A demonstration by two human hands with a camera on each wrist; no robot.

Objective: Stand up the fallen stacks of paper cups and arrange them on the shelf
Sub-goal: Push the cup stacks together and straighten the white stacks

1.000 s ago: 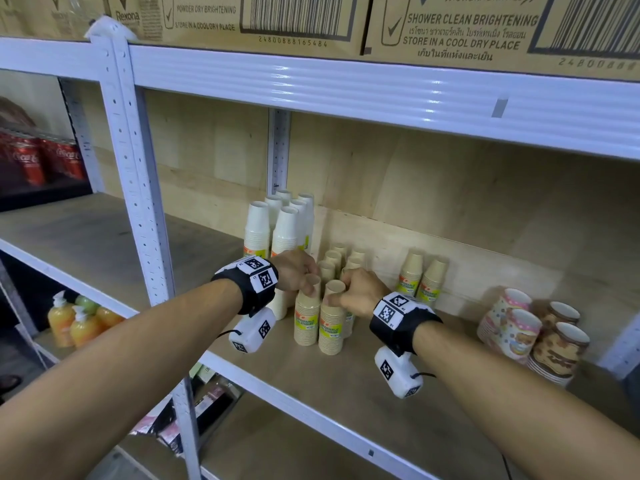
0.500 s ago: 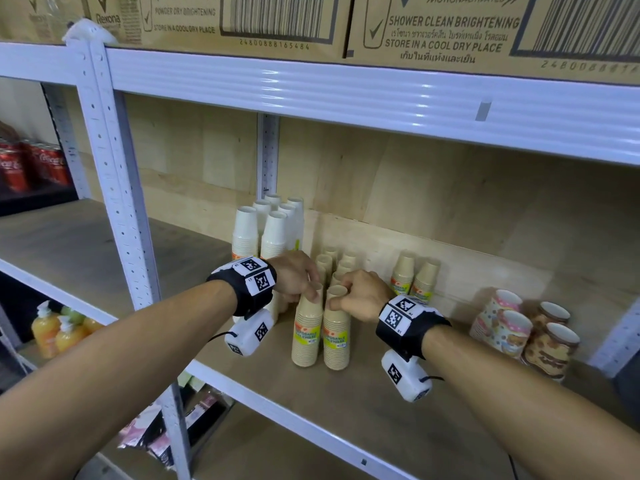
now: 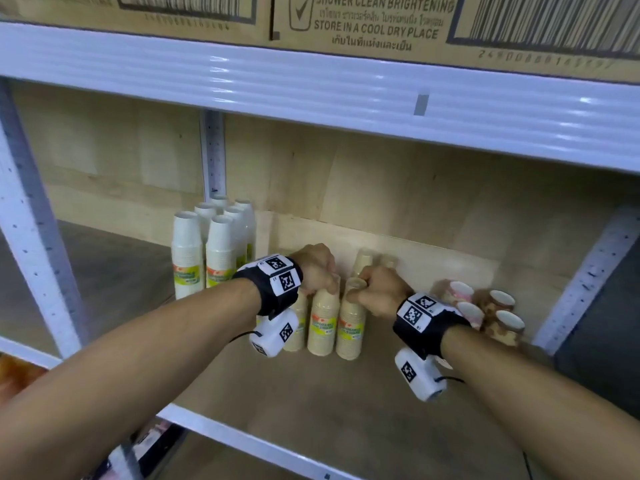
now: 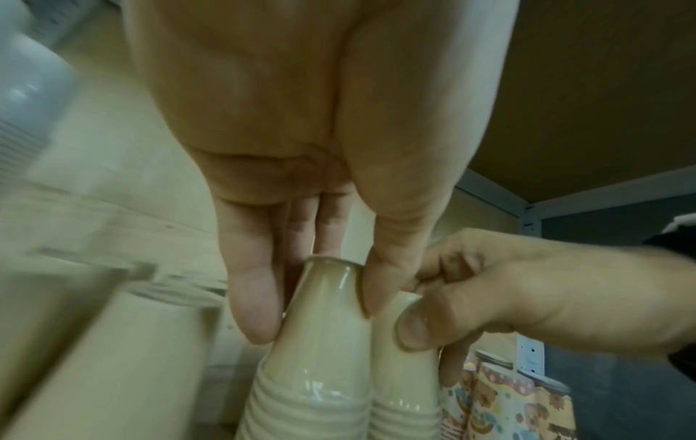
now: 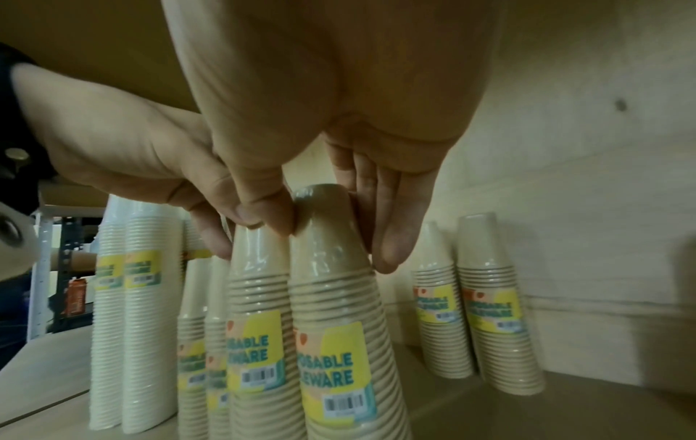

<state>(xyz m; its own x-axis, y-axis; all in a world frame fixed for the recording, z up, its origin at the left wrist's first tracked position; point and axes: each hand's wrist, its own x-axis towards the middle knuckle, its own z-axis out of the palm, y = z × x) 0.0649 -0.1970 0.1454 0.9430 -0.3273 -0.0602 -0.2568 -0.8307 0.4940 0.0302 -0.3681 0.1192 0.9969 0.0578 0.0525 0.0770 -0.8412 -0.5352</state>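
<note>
Both hands pinch tops of two upright beige cup stacks, left hand on one stack, right hand on its neighbour, likely steadying them side by side on the shelf.

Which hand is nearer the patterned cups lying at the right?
Right. The right hand pinches a beige stack beside the patterned cups; the left hand is farther left.
</note>
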